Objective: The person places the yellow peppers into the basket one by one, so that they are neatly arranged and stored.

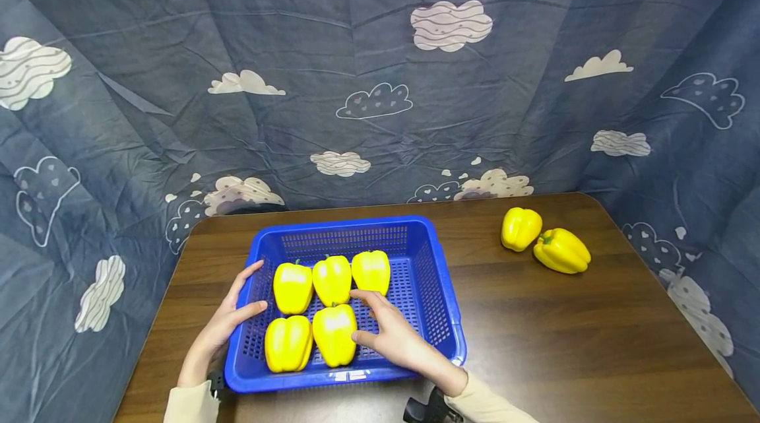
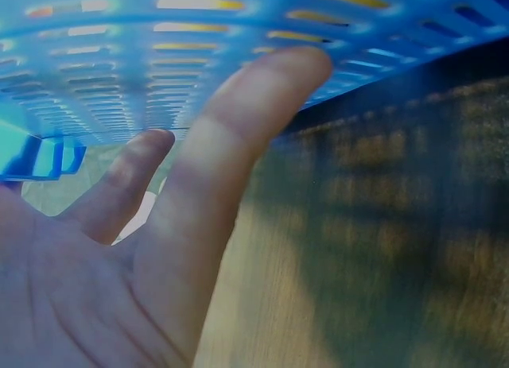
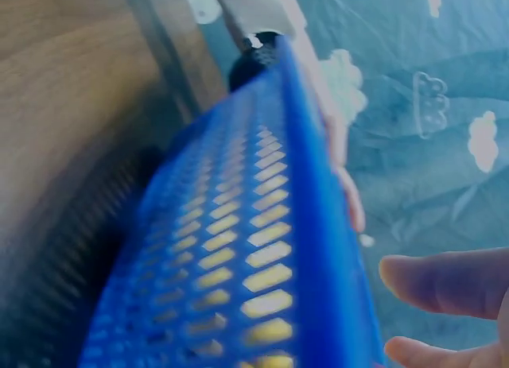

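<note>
A blue plastic basket (image 1: 341,228) with mesh walls stands on the table and holds several yellow bell peppers. My left hand (image 1: 216,327) is at its left side, thumb and a finger extended over the rim; in the left wrist view, straight digits (image 2: 195,185) lie against the mesh. My right hand (image 1: 398,337) reaches over the front rim, thumb and fingers spread beside the front-row bell pepper (image 1: 334,337). Whether they touch it, I cannot tell. Another bell pepper (image 1: 287,344) lies left of it, and three more, including the middle one (image 1: 331,280), form the row behind.
Two yellow bell peppers, one upright (image 1: 520,228) and one on its side (image 1: 561,251), are at the back right of the brown wooden table (image 1: 534,337). A dark blue curtain (image 1: 368,139) with cloud prints hangs behind the table and along its sides.
</note>
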`<state>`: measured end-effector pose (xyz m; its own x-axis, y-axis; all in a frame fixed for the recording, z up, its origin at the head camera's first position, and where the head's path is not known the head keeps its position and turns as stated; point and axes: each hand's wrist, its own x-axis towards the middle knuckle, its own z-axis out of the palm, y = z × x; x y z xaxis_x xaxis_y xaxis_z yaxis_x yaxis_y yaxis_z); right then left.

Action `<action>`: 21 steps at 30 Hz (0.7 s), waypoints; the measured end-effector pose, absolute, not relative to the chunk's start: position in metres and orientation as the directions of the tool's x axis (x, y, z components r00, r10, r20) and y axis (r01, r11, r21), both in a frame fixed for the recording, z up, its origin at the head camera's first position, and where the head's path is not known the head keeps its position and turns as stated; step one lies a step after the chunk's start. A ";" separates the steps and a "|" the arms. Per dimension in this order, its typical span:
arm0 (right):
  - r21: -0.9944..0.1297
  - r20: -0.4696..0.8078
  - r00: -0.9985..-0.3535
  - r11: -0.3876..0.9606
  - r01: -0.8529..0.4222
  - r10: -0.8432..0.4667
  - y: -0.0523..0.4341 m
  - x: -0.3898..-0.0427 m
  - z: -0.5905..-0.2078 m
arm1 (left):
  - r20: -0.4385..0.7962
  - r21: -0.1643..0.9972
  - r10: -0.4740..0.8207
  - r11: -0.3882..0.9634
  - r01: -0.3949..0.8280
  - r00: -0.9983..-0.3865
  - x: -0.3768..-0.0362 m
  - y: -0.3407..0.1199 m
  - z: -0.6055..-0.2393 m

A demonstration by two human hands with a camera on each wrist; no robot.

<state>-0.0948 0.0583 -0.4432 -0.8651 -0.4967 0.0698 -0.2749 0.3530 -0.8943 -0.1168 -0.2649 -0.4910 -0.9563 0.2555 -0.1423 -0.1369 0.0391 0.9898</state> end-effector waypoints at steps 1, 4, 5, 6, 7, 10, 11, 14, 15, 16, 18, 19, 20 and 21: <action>-0.905 0.077 -0.868 0.331 -0.267 -0.490 0.061 -0.096 -0.442 | -0.141 0.990 0.255 0.041 -0.135 -0.956 -0.117 -0.265 -0.491; -0.930 0.091 -0.879 0.275 -0.243 -0.468 0.071 -0.098 -0.436 | -0.133 0.991 0.257 0.043 -0.126 -0.957 -0.117 -0.265 -0.491; -0.936 0.094 -0.882 0.262 -0.237 -0.461 0.075 -0.098 -0.434 | -0.131 0.991 0.257 0.044 -0.124 -0.957 -0.116 -0.265 -0.491; -0.941 0.096 -0.885 0.247 -0.230 -0.456 0.079 -0.099 -0.432 | -0.130 0.991 0.258 0.043 -0.123 -0.957 -0.116 -0.265 -0.491; -0.945 0.097 -0.887 0.237 -0.224 -0.451 0.083 -0.100 -0.430 | -0.130 0.991 0.259 0.044 -0.123 -0.957 -0.116 -0.265 -0.492; -0.951 0.107 -0.892 0.215 -0.221 -0.440 0.096 -0.102 -0.425 | -0.132 0.991 0.258 0.042 -0.125 -0.957 -0.117 -0.265 -0.492; -0.953 0.108 -0.894 0.209 -0.217 -0.435 0.100 -0.103 -0.424 | -0.133 0.991 0.258 0.041 -0.126 -0.957 -0.117 -0.265 -0.492; -0.960 0.114 -0.901 0.189 -0.209 -0.419 0.112 -0.106 -0.422 | -0.133 0.991 0.257 0.038 -0.128 -0.957 -0.117 -0.265 -0.492; -0.961 0.115 -0.903 0.184 -0.207 -0.415 0.116 -0.107 -0.421 | -0.133 0.991 0.256 0.037 -0.128 -0.958 -0.117 -0.266 -0.492; -0.965 0.108 -0.907 0.179 -0.195 -0.407 0.119 -0.108 -0.421 | -0.134 0.991 0.255 0.037 -0.129 -0.958 -0.117 -0.266 -0.492; -0.968 0.107 -0.913 0.171 -0.186 -0.393 0.127 -0.110 -0.421 | -0.133 0.991 0.257 0.036 -0.128 -0.957 -0.118 -0.266 -0.492; -0.969 0.104 -0.917 0.168 -0.181 -0.386 0.131 -0.111 -0.421 | -0.133 0.991 0.258 0.036 -0.128 -0.957 -0.118 -0.266 -0.492; -0.970 0.104 -0.920 0.168 -0.178 -0.378 0.135 -0.111 -0.421 | -0.134 0.991 0.259 0.037 -0.128 -0.956 -0.118 -0.266 -0.492; -0.971 0.100 -0.924 0.168 -0.172 -0.369 0.138 -0.112 -0.421 | -0.134 0.991 0.260 0.038 -0.128 -0.956 -0.118 -0.266 -0.492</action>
<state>-0.1124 0.1382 -0.4211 -0.9241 -0.3687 0.1003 -0.1723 0.1678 -0.9707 -0.1176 -0.2655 -0.4922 -0.9563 0.2599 -0.1336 -0.1283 0.0377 0.9910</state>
